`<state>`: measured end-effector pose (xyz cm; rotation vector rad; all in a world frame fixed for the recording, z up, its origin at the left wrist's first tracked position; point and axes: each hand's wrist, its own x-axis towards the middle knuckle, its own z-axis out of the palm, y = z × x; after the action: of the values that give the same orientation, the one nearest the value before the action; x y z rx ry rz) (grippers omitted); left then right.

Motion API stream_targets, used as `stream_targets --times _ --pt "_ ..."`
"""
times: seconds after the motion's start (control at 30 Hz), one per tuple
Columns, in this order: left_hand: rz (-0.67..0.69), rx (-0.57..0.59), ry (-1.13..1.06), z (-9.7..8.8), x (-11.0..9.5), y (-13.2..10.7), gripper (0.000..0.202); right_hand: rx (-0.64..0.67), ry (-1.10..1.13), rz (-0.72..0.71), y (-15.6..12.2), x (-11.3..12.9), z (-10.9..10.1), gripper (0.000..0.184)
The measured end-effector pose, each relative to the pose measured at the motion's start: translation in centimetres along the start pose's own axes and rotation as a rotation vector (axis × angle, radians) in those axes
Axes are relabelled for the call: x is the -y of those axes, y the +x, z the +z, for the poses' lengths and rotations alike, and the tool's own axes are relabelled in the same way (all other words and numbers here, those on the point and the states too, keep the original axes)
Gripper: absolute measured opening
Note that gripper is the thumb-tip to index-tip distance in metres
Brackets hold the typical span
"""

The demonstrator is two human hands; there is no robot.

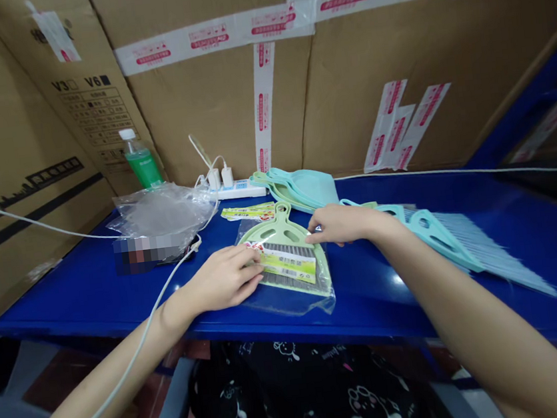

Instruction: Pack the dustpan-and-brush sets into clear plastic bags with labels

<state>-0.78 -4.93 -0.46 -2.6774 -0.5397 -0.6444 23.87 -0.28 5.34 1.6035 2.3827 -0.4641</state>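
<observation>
A light green dustpan (286, 235) lies on the blue table inside a clear plastic bag (327, 304). A grey-bristled brush (291, 278) rests in its pan. Across the brush lies a yellow-green printed label card (292, 263). My left hand (231, 278) has its fingertips closed on the card's left end, with the thumb low over the bag. At the dustpan's upper right edge is my right hand (338, 222), fingers curled together; what they pinch, if anything, is hidden. Just behind that hand lie more dustpans in pale blue (314, 188) and green.
Pale blue brushes (446, 243) lie to the right. More label cards (246, 212) sit behind the dustpan. Clear plastic bags (163, 212), a power strip (241, 190) and a green bottle (142, 161) stand at back left. A white cable (154, 310) crosses my left arm. Cardboard walls the back.
</observation>
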Motion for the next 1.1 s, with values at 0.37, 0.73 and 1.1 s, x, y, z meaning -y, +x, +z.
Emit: stream_targets --times 0.37,0.73,1.1 --pt "0.046 0.069 0.072 -0.23 -0.5 0.28 0.027 0.003 0.008 -0.005 0.11 -0.06 0.07 0.026" --pt "-0.056 0.015 0.132 0.04 -0.89 0.35 0.033 -0.008 0.013 -0.015 0.05 -0.14 0.02 0.027" --pt "-0.096 0.025 0.09 0.39 -0.95 0.35 0.032 -0.007 0.019 -0.023 -0.02 -0.09 0.07 0.027"
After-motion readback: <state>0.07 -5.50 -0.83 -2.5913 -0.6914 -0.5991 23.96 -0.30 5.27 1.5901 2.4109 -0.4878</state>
